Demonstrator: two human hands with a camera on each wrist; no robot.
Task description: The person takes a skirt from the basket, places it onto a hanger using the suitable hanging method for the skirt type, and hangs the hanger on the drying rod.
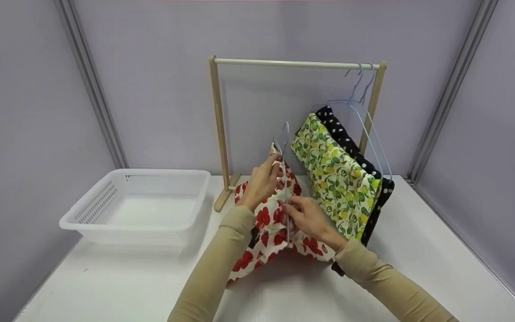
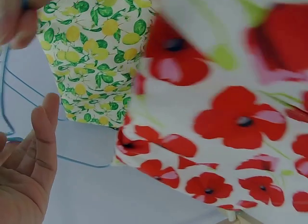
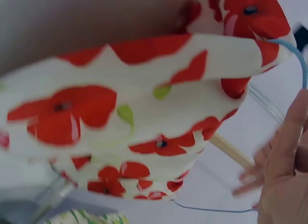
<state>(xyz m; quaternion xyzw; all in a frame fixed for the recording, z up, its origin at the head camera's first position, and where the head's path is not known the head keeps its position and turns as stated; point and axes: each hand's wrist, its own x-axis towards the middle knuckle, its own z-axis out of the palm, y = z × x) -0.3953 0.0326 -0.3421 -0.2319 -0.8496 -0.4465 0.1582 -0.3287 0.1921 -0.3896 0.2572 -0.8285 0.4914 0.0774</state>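
Observation:
A white cloth printed with red poppies (image 1: 264,217) hangs over a light blue wire hanger (image 1: 286,134), held above the table in front of the rack. My left hand (image 1: 259,183) grips the hanger just below its hook. Lower down, the fingers of my right hand (image 1: 309,217) pinch the hanger's wire at the cloth; whether fabric is caught too, I cannot tell. In the right wrist view, the right hand (image 3: 286,171) touches the blue wire (image 3: 304,65) beside the poppy cloth (image 3: 154,108). The left wrist view shows the poppy cloth (image 2: 236,123) close up, partly blurred.
Behind stands a wooden rack with a white rod (image 1: 284,63). On its right end, blue hangers carry a lemon-print cloth (image 1: 338,174) and a black polka-dot cloth (image 1: 340,134). A white plastic basket (image 1: 139,227) sits at left on the white table (image 1: 119,281).

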